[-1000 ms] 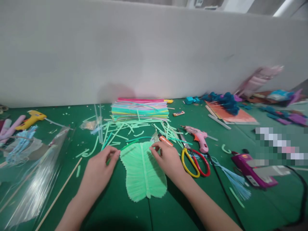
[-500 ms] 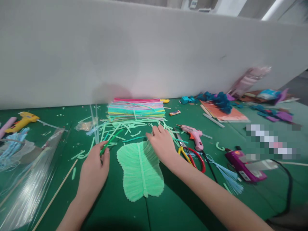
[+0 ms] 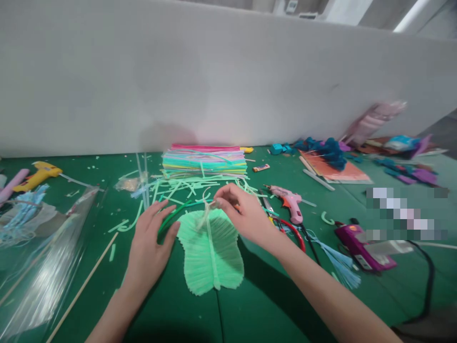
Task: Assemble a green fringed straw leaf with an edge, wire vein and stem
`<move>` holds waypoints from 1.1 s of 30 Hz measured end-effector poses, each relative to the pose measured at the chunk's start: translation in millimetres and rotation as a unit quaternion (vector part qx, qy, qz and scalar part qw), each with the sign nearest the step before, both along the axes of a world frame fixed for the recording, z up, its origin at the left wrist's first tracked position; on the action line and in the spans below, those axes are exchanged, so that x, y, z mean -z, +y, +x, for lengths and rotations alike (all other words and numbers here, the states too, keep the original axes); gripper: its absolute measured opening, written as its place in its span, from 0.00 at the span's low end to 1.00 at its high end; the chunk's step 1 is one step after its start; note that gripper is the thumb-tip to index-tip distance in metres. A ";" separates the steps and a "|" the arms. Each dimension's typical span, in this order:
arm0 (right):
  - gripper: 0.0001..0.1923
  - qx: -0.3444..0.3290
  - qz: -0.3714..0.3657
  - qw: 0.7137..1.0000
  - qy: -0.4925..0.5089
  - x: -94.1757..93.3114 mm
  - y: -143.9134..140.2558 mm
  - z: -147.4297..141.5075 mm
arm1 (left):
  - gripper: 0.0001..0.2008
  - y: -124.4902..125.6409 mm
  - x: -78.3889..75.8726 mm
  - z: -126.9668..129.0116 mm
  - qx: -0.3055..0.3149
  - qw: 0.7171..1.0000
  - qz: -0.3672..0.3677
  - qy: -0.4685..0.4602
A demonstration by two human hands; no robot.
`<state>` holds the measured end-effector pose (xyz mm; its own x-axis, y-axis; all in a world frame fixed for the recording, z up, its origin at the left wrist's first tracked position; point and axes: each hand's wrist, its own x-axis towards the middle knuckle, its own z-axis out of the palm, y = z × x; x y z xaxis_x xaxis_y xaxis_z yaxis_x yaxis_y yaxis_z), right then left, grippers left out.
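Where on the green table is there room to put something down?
Bare green table lies in front of the light green fringed leaf, between the arms. It is crowded behind the leaf with straw scraps, and to the right by the pink glue gun.

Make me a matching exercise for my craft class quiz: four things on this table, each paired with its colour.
Things:
1. paper leaf
2. glue gun by the scissors
3. glue gun at far left
4. tassel

Colours:
a. yellow
b. light blue
c. light green
d. pink

Pairs: 1-c, 2-d, 3-a, 4-b
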<state>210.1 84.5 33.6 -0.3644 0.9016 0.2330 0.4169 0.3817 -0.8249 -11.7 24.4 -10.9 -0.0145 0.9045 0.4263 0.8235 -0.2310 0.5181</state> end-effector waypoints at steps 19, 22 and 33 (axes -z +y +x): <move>0.12 0.115 0.026 0.987 0.112 9.8 -45.8 0.4 | 0.08 -11.6 -6.0 20.1 0.141 0.964 -0.156 -0.160; 0.17 0.007 0.111 0.993 -0.030 8.4 -54.3 -1.2 | 0.08 -13.4 -8.9 22.2 0.187 0.958 -0.160 -0.148; 0.10 -0.087 -0.008 0.995 -0.047 14.2 -54.8 -6.7 | 0.15 -14.2 -13.3 19.0 0.170 0.924 -0.251 -0.232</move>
<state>203.4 29.8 19.4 -0.5343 0.8265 0.1775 0.4209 0.4422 -0.7921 7.3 10.2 2.4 0.2302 0.9727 -0.0292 0.4104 -0.0698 0.9092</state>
